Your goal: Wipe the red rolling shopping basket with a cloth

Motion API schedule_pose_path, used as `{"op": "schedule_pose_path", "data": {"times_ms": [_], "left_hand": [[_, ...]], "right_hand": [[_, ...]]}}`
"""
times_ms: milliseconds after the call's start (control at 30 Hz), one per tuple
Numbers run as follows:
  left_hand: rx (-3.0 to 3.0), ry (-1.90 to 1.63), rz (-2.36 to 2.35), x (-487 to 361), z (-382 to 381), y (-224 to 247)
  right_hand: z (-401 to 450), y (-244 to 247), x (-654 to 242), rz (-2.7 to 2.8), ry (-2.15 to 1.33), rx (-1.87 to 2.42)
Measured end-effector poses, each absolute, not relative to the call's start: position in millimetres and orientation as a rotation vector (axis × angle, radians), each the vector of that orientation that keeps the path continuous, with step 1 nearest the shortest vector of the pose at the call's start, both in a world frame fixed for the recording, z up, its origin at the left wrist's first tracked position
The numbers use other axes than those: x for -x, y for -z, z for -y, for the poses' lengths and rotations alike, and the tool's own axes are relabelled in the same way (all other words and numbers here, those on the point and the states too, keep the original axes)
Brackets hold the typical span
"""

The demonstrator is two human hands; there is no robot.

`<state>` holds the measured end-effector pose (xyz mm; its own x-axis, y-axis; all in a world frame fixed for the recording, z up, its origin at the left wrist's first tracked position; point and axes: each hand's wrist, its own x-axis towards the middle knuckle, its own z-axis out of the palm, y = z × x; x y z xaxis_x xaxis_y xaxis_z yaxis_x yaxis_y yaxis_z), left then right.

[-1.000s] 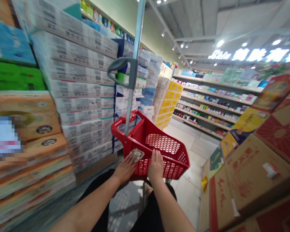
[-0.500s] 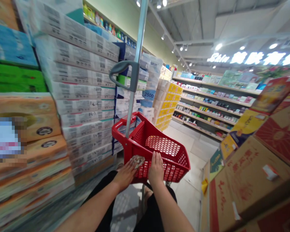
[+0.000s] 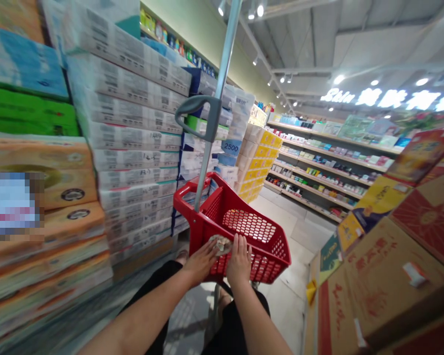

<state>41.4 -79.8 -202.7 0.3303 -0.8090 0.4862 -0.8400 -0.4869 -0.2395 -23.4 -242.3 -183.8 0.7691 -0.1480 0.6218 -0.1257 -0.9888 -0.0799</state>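
Observation:
A red plastic shopping basket (image 3: pixel 204 229) with perforated sides stands in front of my knees, tilted in view. My left hand (image 3: pixel 200 264) presses a crumpled, brownish-white cloth (image 3: pixel 220 245) against the basket's near side, just below the rim. Close beside the cloth, my right hand (image 3: pixel 239 264) lies flat on the same side with its fingers stretched up to the rim. From the basket's left end rises a metal pole (image 3: pixel 203 177) with a grey looped grip (image 3: pixel 213 120). Inside, the visible part of the basket shows no goods.
On the left, tall stacks of white wrapped packs (image 3: pixel 133 128) and orange packs (image 3: pixel 40 212) stand close by. Cardboard cartons (image 3: pixel 388 266) pile up on the right. Shelves of small goods (image 3: pixel 325 167) line the back, beyond pale floor tiles (image 3: pixel 299 236).
My left hand and the cloth have slid right along the basket's side, nearer my right hand. The right hand stays in almost the same place. The view has shifted slightly.

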Motion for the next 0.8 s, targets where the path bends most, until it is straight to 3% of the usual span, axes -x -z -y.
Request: {"op": "schedule_pose_path", "data": {"times_ms": [167,400,633,800], "left_hand": [[-2.499,-0.935,1.561,-39,85,153],[-2.567,-0.878,1.57,-38,82,205],[-2.536,-0.99,1.433,-33,78,174],[-2.62,-0.801,1.512,-38,69,221]], "right_hand": [[238,184,21,-0.301,1.004,2.906],[241,183,25,-0.257,1.037,2.92],[239,182,22,-0.281,1.021,2.903],[242,186,21,-0.205,1.105,2.873]]}}
